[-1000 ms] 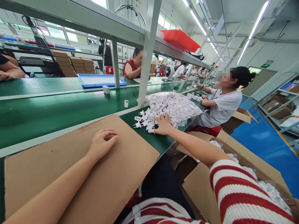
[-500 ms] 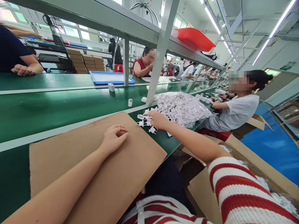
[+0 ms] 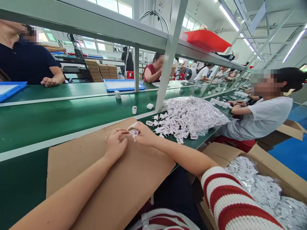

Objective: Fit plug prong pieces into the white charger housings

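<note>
My right hand [image 3: 144, 135] is closed on a small white plug part [image 3: 133, 131], held over the brown cardboard sheet [image 3: 100, 182] on the green bench. My left hand [image 3: 115, 144] rests on the cardboard right beside it, fingers curled and pinched, fingertips close to the same part; whether it holds anything I cannot make out. To the right lies a heap of white plug parts [image 3: 189, 116], several loose ones spilling out of a clear plastic bag onto the bench.
A green conveyor belt [image 3: 59, 118] carries small white pieces [image 3: 134, 109]. A metal post [image 3: 169, 57] stands behind the heap. An open carton [image 3: 261, 188] of bagged white parts sits at my right. Other people sit at the line; a blue tray [image 3: 123, 85] and red bin [image 3: 207, 40] lie beyond.
My right hand left the heap of plug parts and came back left to meet my left hand over the cardboard, now holding a white part. The view shifted left.
</note>
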The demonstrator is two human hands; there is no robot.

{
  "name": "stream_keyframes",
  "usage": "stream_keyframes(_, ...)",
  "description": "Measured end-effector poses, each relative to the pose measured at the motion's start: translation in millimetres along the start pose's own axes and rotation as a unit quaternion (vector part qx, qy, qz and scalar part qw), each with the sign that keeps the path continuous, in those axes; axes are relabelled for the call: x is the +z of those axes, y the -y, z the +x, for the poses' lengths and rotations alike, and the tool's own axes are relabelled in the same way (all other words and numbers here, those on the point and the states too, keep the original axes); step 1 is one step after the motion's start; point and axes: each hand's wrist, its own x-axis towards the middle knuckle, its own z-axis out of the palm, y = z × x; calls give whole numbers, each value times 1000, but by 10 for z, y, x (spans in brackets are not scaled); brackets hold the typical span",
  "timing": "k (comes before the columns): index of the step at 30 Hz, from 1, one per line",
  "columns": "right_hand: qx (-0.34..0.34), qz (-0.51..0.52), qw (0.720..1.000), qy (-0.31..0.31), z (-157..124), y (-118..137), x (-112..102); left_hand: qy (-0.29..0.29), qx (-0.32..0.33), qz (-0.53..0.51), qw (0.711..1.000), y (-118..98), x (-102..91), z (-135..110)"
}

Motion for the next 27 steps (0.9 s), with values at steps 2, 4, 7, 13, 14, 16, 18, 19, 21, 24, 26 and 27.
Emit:
stream_keyframes(2,-4,68,997,25,-36,-29,161,-35,-23,30,999,-20,-42,14)
stream_keyframes(4,4,129,991,35,-77,-71,295,-36,-51,41,997,-27,-71,18)
stream_keyframes(7,18,184,983,13,-121,-103,410,-28,-112,56,992,-8,-79,24)
stream_keyframes(13,16,162,987,11,-117,-116,406,5,-54,172,984,-11,-9,479)
stream_keyframes(14,18,159,987,14,-115,-119,396,15,-43,180,983,-12,15,642)
stream_keyframes(16,13,152,988,32,-121,-120,374,47,-64,193,978,6,80,994)
stream_keyframes(18,0,133,990,51,-139,-110,352,71,-129,186,971,54,162,1315)
stream_keyframes(19,-12,117,991,59,-150,-104,341,74,-166,178,967,85,207,1445)
stream_keyframes(21,-38,80,993,73,-170,-95,320,70,-220,160,960,148,297,1624)
stream_keyframes(24,-34,82,994,67,-163,-111,289,66,-238,135,960,211,395,1706)
stream_keyframes(26,24,175,984,30,-125,-144,256,71,-228,115,964,224,400,1663)
stream_keyframes(27,68,244,968,3,-99,-165,232,74,-221,106,967,222,376,1614)
